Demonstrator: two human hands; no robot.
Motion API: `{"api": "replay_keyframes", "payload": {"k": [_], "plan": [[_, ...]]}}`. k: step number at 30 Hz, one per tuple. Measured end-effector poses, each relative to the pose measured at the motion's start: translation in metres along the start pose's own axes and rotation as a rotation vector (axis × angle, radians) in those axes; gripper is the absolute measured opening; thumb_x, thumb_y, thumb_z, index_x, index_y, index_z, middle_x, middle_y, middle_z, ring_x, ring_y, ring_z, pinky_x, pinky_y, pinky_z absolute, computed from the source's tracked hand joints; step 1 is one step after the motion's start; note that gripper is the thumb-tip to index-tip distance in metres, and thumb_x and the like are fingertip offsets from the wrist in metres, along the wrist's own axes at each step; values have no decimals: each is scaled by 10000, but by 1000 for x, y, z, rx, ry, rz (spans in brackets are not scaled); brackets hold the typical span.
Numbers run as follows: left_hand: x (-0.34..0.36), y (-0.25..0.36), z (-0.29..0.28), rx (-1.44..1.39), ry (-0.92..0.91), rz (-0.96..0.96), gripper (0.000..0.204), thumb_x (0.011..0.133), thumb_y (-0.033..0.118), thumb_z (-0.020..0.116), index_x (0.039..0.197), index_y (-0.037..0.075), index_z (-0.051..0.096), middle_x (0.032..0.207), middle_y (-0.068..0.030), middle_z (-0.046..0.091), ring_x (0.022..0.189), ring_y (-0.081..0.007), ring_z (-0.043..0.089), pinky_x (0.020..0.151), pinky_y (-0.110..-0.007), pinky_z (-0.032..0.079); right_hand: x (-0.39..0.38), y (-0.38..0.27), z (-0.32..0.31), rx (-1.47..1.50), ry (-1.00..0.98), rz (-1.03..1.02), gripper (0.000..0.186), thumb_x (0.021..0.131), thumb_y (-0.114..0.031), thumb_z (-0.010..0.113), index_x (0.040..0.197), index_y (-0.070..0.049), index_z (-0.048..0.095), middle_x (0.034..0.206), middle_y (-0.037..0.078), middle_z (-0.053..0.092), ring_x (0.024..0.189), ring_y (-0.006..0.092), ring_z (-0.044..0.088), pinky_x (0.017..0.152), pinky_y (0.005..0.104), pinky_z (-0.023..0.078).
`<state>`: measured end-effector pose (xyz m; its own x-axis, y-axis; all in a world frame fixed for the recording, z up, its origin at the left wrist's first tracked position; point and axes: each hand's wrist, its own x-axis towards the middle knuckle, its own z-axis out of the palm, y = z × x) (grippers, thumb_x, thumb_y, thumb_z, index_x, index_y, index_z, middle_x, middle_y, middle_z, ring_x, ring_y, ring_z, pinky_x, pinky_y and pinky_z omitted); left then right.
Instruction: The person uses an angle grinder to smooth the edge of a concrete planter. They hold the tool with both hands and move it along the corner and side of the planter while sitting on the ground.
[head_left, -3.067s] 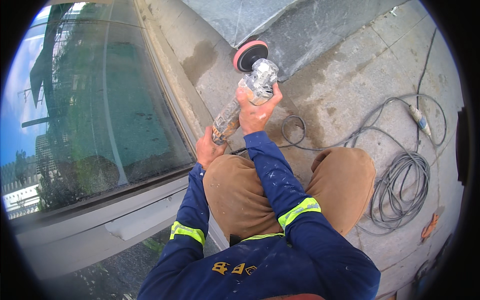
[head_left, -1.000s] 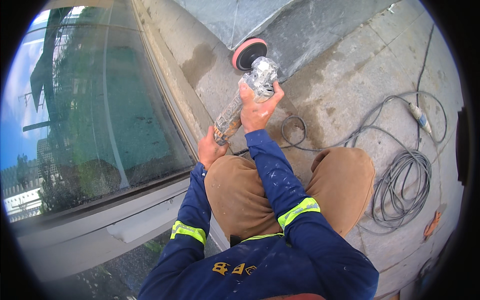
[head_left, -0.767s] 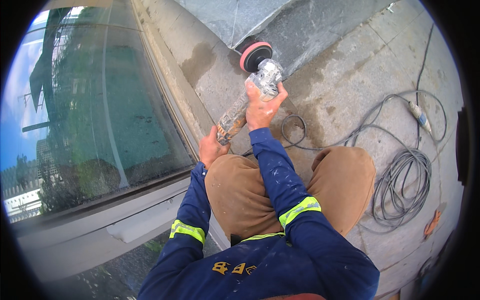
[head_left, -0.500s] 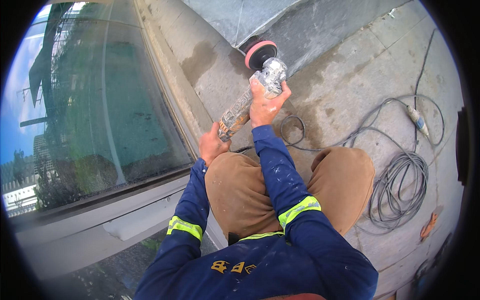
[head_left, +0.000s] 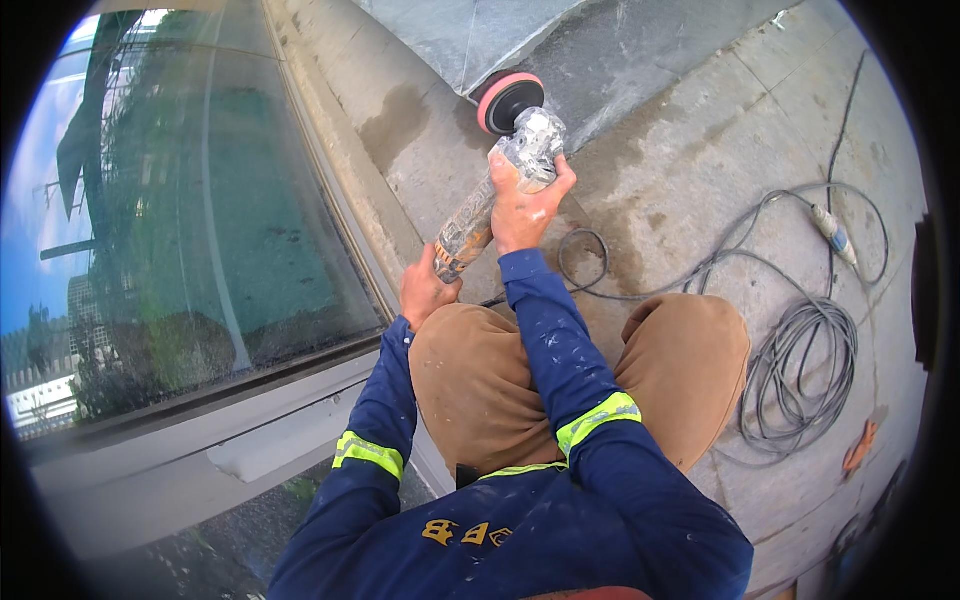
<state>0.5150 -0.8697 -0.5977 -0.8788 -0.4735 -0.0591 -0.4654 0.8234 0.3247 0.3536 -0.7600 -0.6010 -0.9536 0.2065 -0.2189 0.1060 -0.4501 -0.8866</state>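
Note:
An angle grinder [head_left: 468, 228], caked in grey-white dust with orange patches, slants away from me in both hands. My right hand [head_left: 526, 208] wraps around its body just behind the metal head. Lower down, my left hand [head_left: 427, 290] is closed on the rear end. At the tool's far end sits a round pad [head_left: 511, 101] with a pinkish-red rim and black backing. The pad is tilted against the lower corner of a grey stone slab [head_left: 625, 62]; its working face is hidden from me.
Glass panes in a metal frame [head_left: 270, 370] run along my left. A grey cable [head_left: 800, 375] lies coiled on the paved floor [head_left: 690, 190] at the right, with a connector [head_left: 834, 236] along it. An orange object [head_left: 859, 449] lies beyond the coil.
The grinder's head and pad have shifted slightly left and away from me, with my right hand following. My left hand stays nearly where it was.

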Motion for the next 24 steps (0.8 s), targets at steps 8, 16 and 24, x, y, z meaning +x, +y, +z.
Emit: {"api": "replay_keyframes", "payload": {"k": [8, 16, 24], "plan": [[2, 5, -7, 72, -44, -40, 522, 678, 157, 780, 1138, 67, 549, 818, -252, 690, 816, -486, 656, 682, -542, 517, 0, 6, 0, 118, 17, 85, 917, 800, -299, 870, 1422, 75, 310, 1285, 240, 505, 1218, 292, 521, 1049, 398, 424], [-2, 4, -6, 7, -13, -99, 526, 678, 121, 771, 1154, 47, 559, 871, -265, 697, 868, -492, 650, 709, -521, 519, -4, 3, 6, 11, 40, -24, 880, 775, -262, 877, 1399, 68, 351, 1241, 250, 558, 1140, 319, 594, 994, 425, 472], [-1, 9, -7, 56, -73, -93, 507, 689, 141, 761, 1146, 50, 560, 847, -262, 690, 849, -500, 641, 707, -531, 512, 1, 11, -4, 20, 36, 63, 910, 804, -308, 861, 1412, 83, 308, 1294, 253, 487, 1220, 289, 510, 1048, 412, 419]]}}
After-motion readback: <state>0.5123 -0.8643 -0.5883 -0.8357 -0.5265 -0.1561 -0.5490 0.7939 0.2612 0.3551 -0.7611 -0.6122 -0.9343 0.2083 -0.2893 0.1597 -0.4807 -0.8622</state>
